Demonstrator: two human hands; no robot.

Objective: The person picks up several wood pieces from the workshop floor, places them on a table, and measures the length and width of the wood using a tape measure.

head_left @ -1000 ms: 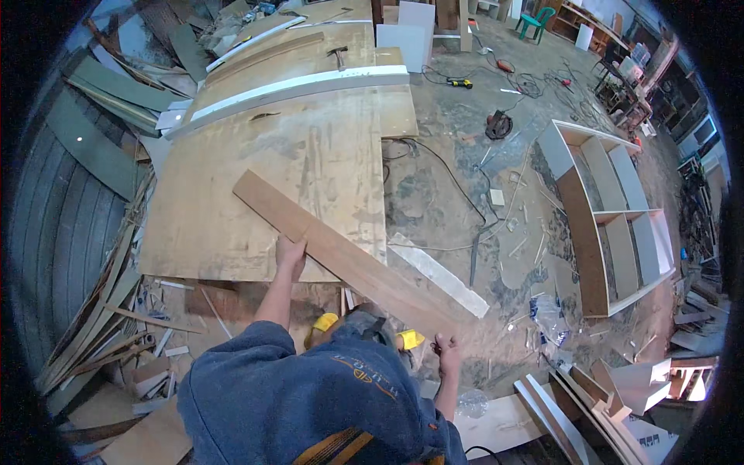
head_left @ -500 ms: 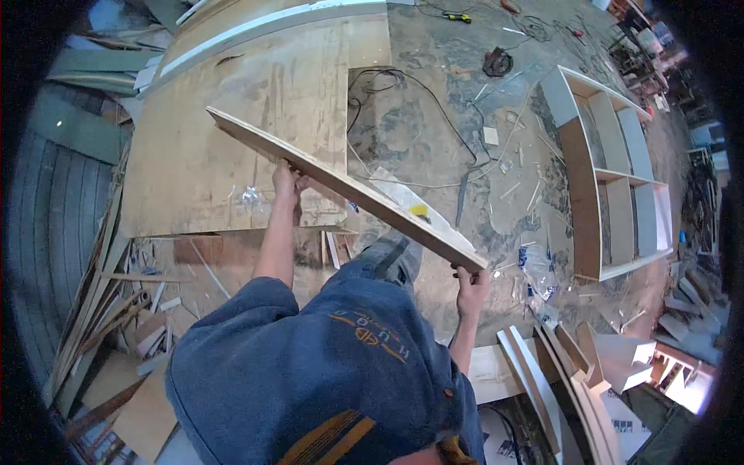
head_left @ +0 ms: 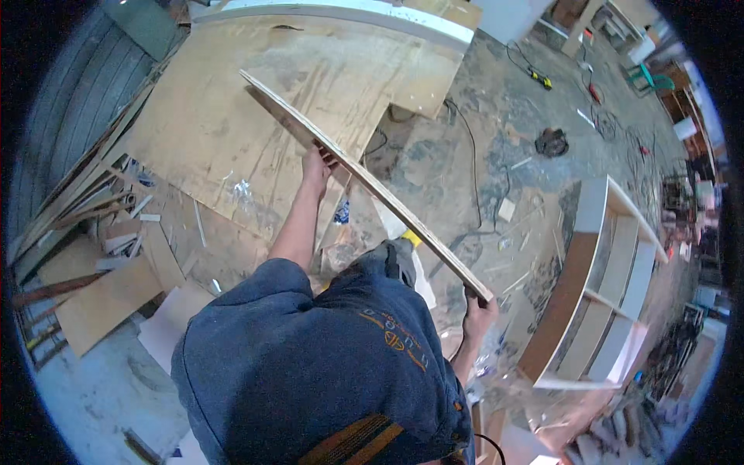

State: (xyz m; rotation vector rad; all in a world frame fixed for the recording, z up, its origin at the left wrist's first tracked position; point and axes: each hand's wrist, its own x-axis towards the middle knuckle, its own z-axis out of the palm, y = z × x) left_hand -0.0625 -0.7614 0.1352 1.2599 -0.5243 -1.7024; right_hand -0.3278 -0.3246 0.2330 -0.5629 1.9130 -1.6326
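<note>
A long plywood board point(head_left: 380, 194) is held up in front of me, its narrow layered edge turned toward me. It slants from the far left down to the near right. My left hand point(head_left: 317, 164) grips its underside near the middle, fingers closed round it. At the near right end, my right hand point(head_left: 480, 311) is closed on the board's corner. Below the far part of the board lies a large plywood sheet point(head_left: 209, 116). Something yellow point(head_left: 411, 237) shows partly behind the board, too covered to make out.
A white and brown shelf unit point(head_left: 593, 287) rests on the floor at right. Wood offcuts point(head_left: 116, 302) are piled at left. Cables and a yellow-black tool point(head_left: 541, 80) lie on the floor at far right. A long white strip point(head_left: 341, 9) crosses the sheet's far edge.
The view has turned, so the sheet and shelf unit appear shifted. The board is still in both hands, now tilted more steeply with its thin edge facing up.
</note>
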